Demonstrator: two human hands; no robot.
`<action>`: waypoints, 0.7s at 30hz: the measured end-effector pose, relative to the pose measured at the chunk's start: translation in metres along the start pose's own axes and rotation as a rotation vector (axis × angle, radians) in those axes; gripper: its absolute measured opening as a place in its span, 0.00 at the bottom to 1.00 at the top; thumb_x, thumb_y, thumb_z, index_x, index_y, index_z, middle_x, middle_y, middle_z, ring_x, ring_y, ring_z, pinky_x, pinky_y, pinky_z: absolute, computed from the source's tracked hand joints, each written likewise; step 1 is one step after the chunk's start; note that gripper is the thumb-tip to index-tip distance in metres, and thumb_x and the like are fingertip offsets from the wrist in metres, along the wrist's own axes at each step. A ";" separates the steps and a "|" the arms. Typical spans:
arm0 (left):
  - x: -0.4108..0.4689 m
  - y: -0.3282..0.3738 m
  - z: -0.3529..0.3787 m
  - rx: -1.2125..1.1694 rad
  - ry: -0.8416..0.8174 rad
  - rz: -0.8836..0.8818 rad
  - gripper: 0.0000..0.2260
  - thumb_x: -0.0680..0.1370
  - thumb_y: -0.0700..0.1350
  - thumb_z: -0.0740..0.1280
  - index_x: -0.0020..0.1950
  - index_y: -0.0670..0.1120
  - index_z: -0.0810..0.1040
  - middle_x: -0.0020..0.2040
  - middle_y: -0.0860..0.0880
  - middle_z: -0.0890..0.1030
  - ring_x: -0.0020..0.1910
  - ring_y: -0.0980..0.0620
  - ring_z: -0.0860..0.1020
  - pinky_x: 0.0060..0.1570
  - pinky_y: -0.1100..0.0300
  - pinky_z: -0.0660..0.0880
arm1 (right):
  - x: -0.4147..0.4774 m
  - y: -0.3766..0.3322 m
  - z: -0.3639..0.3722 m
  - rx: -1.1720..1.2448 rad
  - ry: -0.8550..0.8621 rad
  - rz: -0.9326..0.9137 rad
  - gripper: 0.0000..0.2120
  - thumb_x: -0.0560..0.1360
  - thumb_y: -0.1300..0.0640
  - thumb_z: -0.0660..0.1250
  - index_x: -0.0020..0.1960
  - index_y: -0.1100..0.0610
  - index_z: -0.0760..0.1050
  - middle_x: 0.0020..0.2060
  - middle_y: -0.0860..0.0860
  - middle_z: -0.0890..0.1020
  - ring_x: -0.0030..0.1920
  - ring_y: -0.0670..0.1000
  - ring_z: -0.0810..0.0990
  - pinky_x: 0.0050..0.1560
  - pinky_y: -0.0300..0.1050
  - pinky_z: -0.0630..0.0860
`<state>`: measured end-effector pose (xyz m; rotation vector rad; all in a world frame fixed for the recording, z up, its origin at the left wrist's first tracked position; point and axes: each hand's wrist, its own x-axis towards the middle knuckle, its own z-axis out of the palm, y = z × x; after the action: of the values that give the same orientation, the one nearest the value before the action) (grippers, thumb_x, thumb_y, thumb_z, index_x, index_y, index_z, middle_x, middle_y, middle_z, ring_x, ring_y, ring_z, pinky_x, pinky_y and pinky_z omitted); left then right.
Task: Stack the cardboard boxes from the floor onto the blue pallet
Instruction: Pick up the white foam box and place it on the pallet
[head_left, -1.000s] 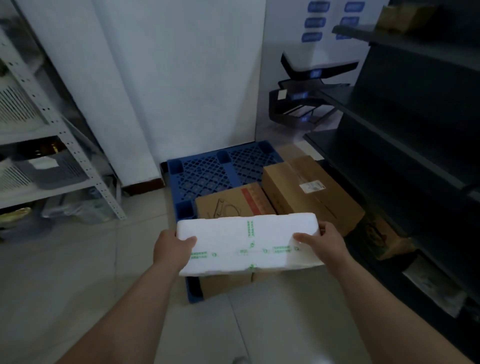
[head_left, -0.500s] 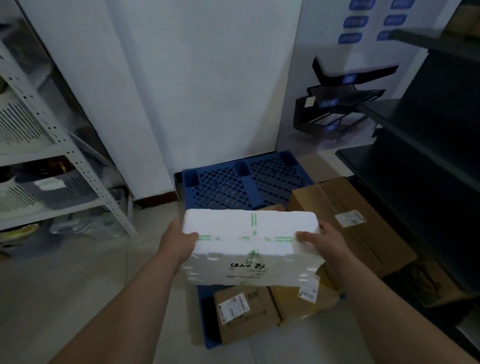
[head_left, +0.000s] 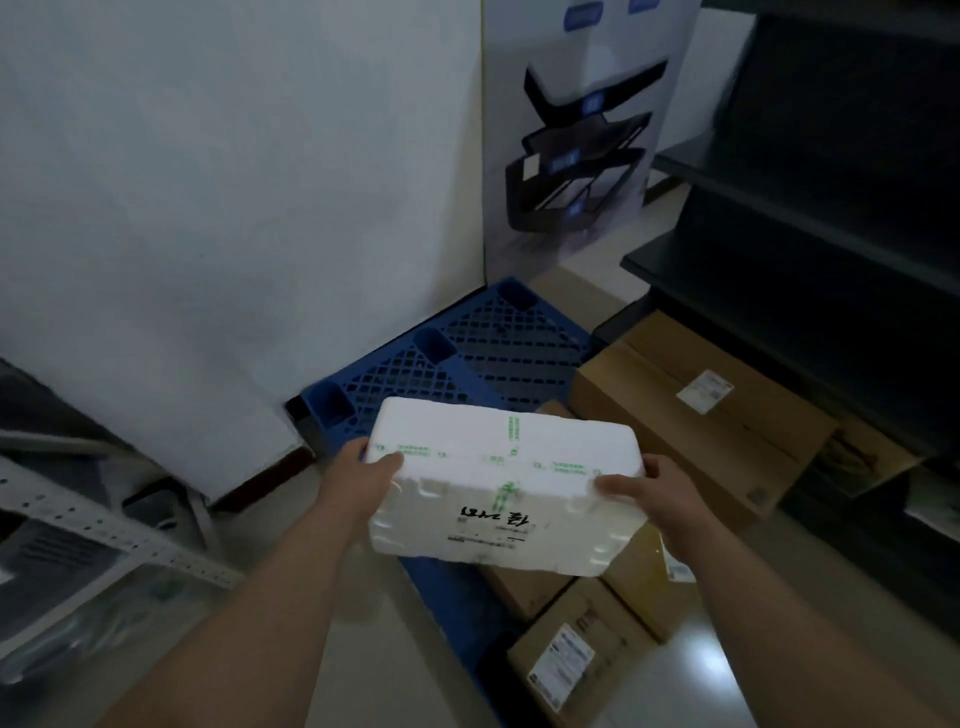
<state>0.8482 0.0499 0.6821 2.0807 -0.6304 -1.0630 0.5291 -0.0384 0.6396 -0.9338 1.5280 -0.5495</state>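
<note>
I hold a white foam box (head_left: 506, 488) with green tape and black handwriting in the air over the near half of the blue pallet (head_left: 457, 358). My left hand (head_left: 366, 475) grips its left end and my right hand (head_left: 649, 496) grips its right end. Below the foam box, small cardboard boxes (head_left: 582, 644) sit on the pallet's near part, partly hidden by it. A long cardboard box (head_left: 696, 415) with a white label lies along the pallet's right side. The pallet's far half is bare lattice.
A white wall panel (head_left: 234, 208) stands behind and left of the pallet. Dark shelving (head_left: 831, 234) runs along the right, with another cardboard box (head_left: 857, 457) under it. A grey metal rack (head_left: 78, 530) stands at the left. Pale tiled floor (head_left: 379, 649) lies in front.
I have stepped closer and the view has swung left and down. The foam box has tipped so its handwritten side faces me, and it now hangs over the pallet's near boxes.
</note>
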 end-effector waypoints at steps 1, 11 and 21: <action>0.011 0.002 0.002 0.011 -0.028 0.002 0.17 0.77 0.47 0.67 0.65 0.46 0.71 0.56 0.46 0.77 0.52 0.43 0.78 0.54 0.48 0.77 | 0.001 0.003 0.003 0.015 0.011 0.007 0.40 0.60 0.58 0.82 0.67 0.58 0.68 0.58 0.55 0.78 0.52 0.58 0.81 0.51 0.58 0.80; 0.102 0.024 0.074 0.153 -0.226 0.065 0.14 0.80 0.48 0.63 0.64 0.47 0.70 0.53 0.47 0.76 0.51 0.45 0.77 0.52 0.49 0.76 | 0.047 0.029 -0.009 0.177 0.126 0.082 0.47 0.57 0.63 0.82 0.70 0.54 0.64 0.59 0.53 0.76 0.55 0.58 0.79 0.56 0.61 0.78; 0.217 0.034 0.159 0.258 -0.282 0.052 0.21 0.77 0.56 0.64 0.61 0.42 0.71 0.52 0.44 0.78 0.44 0.47 0.78 0.37 0.55 0.74 | 0.129 0.052 -0.003 0.319 0.291 0.122 0.36 0.63 0.61 0.80 0.65 0.55 0.66 0.51 0.49 0.78 0.49 0.53 0.80 0.41 0.47 0.79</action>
<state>0.8300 -0.1780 0.5364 2.1324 -1.0018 -1.3164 0.5167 -0.1135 0.5233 -0.5277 1.6808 -0.8395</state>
